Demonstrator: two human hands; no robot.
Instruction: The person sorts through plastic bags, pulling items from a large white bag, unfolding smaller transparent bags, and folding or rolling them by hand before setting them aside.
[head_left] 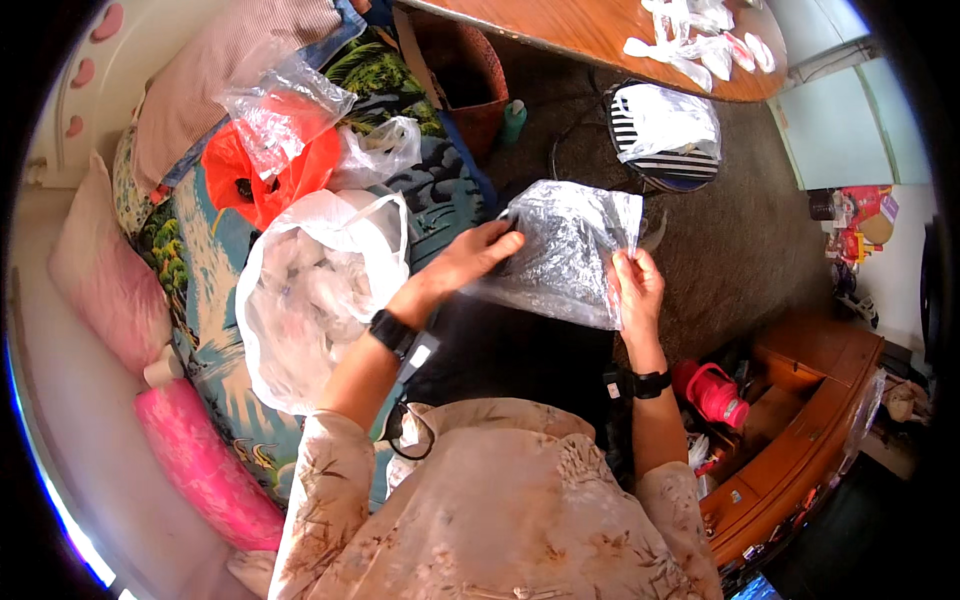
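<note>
A clear, crinkled plastic bag (565,250) is spread between my hands above my lap. My right hand (638,285) pinches its right edge between thumb and fingers. At the bag's left side, my left hand (472,262) is closed on the edge, slightly blurred, with some fingers hidden. Left of my left forearm, a big white plastic bag (250,325) stands open on the bed, stuffed with pale, crumpled plastic. Behind it lies a red plastic bag (222,170) with a clear bag (285,110) on top.
A wooden table (540,30) at the far side bears several small white bundles (700,50). Below it, a striped stool (685,165) carries white plastic bags (665,120). A reddish bin (490,85) and green bottle (513,122) stand nearby. An open wooden cabinet (830,400) is at right.
</note>
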